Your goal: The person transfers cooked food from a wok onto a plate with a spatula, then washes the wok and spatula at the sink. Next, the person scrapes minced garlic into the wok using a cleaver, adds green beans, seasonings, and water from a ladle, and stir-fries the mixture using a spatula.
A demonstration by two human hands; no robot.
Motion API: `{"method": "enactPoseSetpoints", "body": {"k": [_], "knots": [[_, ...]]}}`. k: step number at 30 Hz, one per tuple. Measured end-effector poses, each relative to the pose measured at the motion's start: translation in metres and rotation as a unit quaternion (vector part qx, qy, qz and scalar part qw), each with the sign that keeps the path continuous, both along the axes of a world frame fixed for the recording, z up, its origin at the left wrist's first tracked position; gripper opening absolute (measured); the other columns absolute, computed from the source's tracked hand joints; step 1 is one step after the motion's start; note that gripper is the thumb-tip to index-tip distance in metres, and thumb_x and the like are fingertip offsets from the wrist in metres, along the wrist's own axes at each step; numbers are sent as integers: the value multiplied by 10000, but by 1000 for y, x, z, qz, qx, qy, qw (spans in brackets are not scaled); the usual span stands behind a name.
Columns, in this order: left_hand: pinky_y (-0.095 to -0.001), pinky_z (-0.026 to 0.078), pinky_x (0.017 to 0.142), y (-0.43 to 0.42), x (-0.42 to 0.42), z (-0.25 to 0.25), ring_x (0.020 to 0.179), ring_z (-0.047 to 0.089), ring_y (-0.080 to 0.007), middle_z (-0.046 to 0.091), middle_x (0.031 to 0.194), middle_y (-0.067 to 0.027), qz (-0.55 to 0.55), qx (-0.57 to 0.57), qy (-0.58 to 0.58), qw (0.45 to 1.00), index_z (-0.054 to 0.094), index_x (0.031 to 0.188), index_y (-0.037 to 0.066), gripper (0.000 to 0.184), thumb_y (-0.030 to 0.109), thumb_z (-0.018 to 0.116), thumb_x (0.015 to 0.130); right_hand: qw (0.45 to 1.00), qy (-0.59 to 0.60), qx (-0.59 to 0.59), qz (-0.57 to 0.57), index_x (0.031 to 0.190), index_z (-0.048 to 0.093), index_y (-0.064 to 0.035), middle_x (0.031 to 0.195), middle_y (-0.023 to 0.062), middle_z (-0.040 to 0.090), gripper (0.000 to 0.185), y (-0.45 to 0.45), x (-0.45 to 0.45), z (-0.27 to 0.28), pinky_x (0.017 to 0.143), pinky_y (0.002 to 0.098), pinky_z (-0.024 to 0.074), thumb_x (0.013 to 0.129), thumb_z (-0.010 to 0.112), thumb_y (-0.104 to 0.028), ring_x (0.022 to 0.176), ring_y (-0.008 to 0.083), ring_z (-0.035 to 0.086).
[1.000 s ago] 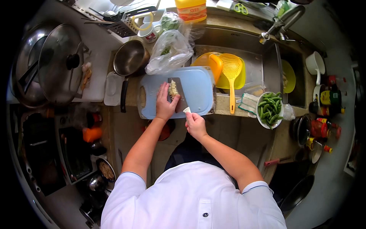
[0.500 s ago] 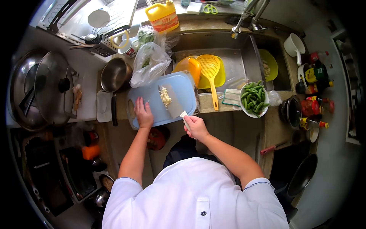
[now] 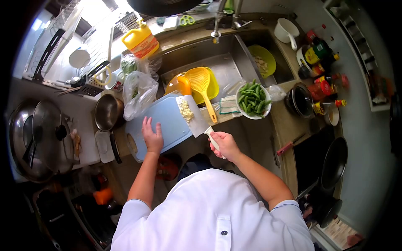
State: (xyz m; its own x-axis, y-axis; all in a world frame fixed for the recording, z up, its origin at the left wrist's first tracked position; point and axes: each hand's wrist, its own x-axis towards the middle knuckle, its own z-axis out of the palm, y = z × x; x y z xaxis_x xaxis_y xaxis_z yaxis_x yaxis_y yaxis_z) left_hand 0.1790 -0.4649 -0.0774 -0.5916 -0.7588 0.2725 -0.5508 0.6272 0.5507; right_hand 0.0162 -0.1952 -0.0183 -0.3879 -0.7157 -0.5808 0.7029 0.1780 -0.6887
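My right hand (image 3: 225, 144) is closed round the white handle of a broad cleaver (image 3: 198, 124). Chopped pale pieces, perhaps garlic, (image 3: 185, 110) lie on the flat of its blade. The blade is over the right edge of a light blue cutting board (image 3: 165, 121). My left hand (image 3: 151, 136) is at the board's left part with its fingers apart and nothing in them; whether it touches the board I cannot tell. Beyond the blade, a yellow slotted ladle (image 3: 198, 81) leans over the sink's front edge.
A bowl of green pods (image 3: 253, 99) stands right of the ladle beside a folded cloth (image 3: 229, 105). The sink (image 3: 226, 58) lies behind the board. To the left are a plastic bag (image 3: 140, 94) and a small pot (image 3: 108, 111). Bottles (image 3: 317, 54) line the right counter.
The cleaver with the chopped pieces has moved right, from over the middle of the board to its right edge. My left hand has lifted its fingers. The whole view has turned rightward.
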Motion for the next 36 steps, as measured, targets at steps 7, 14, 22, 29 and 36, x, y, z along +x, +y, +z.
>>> {"method": "enactPoseSetpoints", "body": {"k": [7, 14, 22, 29, 36], "knots": [[-424, 369, 1108, 49, -86, 52, 1307, 495, -361, 548, 1385, -204, -180, 66, 139, 971, 598, 1245, -31, 296, 119, 558, 994, 993, 3, 21, -112, 938, 590, -36, 632, 35, 554, 382, 44, 10, 38, 335, 239, 341, 1029, 537, -403, 390, 67, 424], [-452, 346, 1118, 147, -180, 81, 1346, 456, -362, 469, 1469, -191, -441, 100, 134, 881, 488, 1384, -26, 393, 189, 448, 1058, 941, 29, -7, -336, 964, 573, -16, 662, 41, 544, 391, 168, 30, 90, 345, 236, 316, 1032, 534, -400, 406, 71, 413], [-464, 279, 1162, 375, -241, 163, 1419, 365, -390, 390, 1528, -227, -731, 65, 150, 663, 452, 1440, -20, 478, 258, 414, 1054, 814, 75, 7, -576, 939, 575, -22, 651, 50, 556, 381, 319, 80, 134, 353, 261, 324, 1038, 520, -385, 411, 93, 449], [-544, 109, 1194, 571, -265, 199, 1510, 138, -433, 169, 1637, -222, -872, -124, 83, 466, 486, 1484, 166, 497, 318, 458, 1011, 747, 94, 41, -657, 923, 590, -12, 626, 59, 559, 382, 439, 75, 130, 339, 267, 349, 1024, 553, -379, 395, 102, 466], [-617, 169, 1149, 650, -273, 174, 1483, 175, -475, 171, 1630, -233, -871, -148, 64, 464, 499, 1473, 292, 475, 387, 487, 1008, 730, 72, 58, -677, 916, 594, -23, 629, 63, 574, 381, 511, 78, 112, 334, 278, 333, 1016, 561, -389, 390, 119, 469]]}}
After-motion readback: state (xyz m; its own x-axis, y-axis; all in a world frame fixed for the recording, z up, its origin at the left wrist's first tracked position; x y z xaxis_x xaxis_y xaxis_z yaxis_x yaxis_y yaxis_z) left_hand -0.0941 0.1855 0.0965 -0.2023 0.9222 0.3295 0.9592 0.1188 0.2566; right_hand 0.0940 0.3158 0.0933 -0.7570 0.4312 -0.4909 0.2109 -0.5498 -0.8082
